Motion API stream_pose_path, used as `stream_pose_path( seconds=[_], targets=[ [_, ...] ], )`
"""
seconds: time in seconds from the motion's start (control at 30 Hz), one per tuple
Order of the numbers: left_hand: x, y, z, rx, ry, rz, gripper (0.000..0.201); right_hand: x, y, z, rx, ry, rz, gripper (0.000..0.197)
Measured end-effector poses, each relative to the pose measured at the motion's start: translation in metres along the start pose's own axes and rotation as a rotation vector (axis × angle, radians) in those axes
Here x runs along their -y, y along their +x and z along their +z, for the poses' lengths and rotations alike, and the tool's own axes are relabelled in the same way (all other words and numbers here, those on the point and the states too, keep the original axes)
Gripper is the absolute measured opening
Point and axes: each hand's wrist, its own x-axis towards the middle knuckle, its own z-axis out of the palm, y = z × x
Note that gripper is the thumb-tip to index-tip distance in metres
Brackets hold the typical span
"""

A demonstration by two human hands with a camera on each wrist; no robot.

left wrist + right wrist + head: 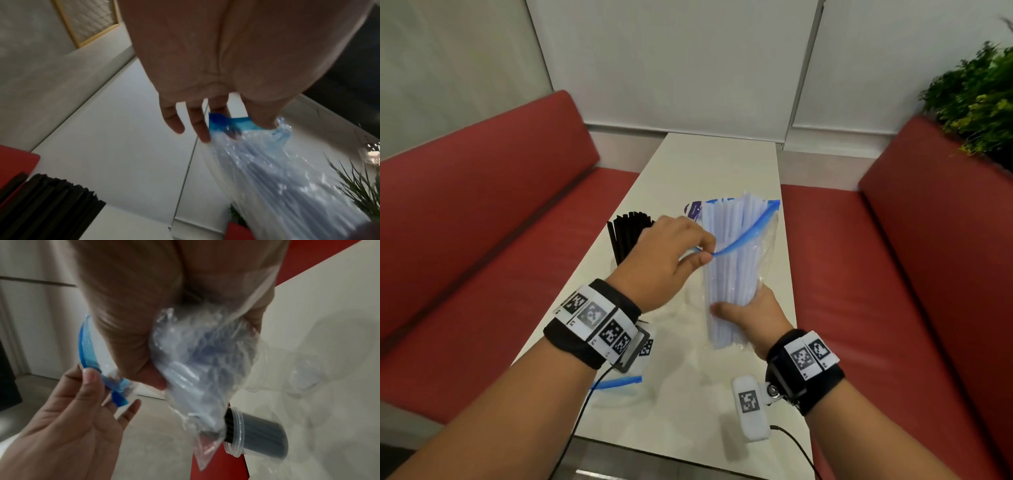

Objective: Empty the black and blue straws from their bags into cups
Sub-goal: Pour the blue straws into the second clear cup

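A clear zip bag (767,240) packed with pale blue straws (732,260) stands upright above the white table (722,164). My right hand (743,315) grips the bag's lower end around the straws. My left hand (705,251) pinches the blue zip strip (743,233) at the bag's open mouth, and the straw tips stick out above it. In the left wrist view, thumb and finger hold the zip strip (228,123). The right wrist view has my right hand (195,337) wrapped around the bag (195,369). Black straws (630,233) stand in a clear cup (263,434) behind my left hand.
An empty zip bag (619,387) lies on the table near my left wrist. An empty clear cup (304,374) sits on the table, faint against the white top. Red benches (482,240) flank both long sides. A plant (976,99) stands at the far right.
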Motion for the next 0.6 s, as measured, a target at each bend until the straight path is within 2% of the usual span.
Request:
stream_pose_path(
  seconds=[0.07,0.13,0.2,0.27,0.33,0.4,0.47,0.6],
  targets=[
    [0.002,-0.008,0.006,0.092,0.037,-0.058,0.016,0.004,-0.001,-0.001,0.021,0.029,-0.014,0.055],
    [0.007,-0.015,0.008,0.105,-0.015,-0.141,0.018,0.005,-0.003,-0.001,0.051,0.053,-0.028,0.056],
    [0.008,-0.02,0.006,0.13,-0.155,-0.248,0.021,0.004,-0.004,0.001,0.091,0.08,-0.025,0.062],
    [0.005,-0.022,0.007,0.089,-0.314,-0.354,0.026,0.002,-0.006,0.005,0.14,0.1,-0.017,0.065],
    [0.002,-0.022,0.011,0.017,-0.472,-0.473,0.042,0.001,-0.008,0.009,0.192,0.106,-0.007,0.064],
    [0.003,-0.022,0.014,0.011,-0.629,-0.572,0.065,0.0,-0.011,0.013,0.243,0.108,-0.006,0.061],
    [0.006,-0.023,0.017,0.04,-0.735,-0.577,0.073,0.0,-0.012,0.016,0.271,0.096,0.001,0.058],
    [0.012,-0.025,0.009,0.115,-0.894,-0.559,0.07,0.004,-0.013,0.02,0.313,-0.006,-0.008,0.051]
  ],
)
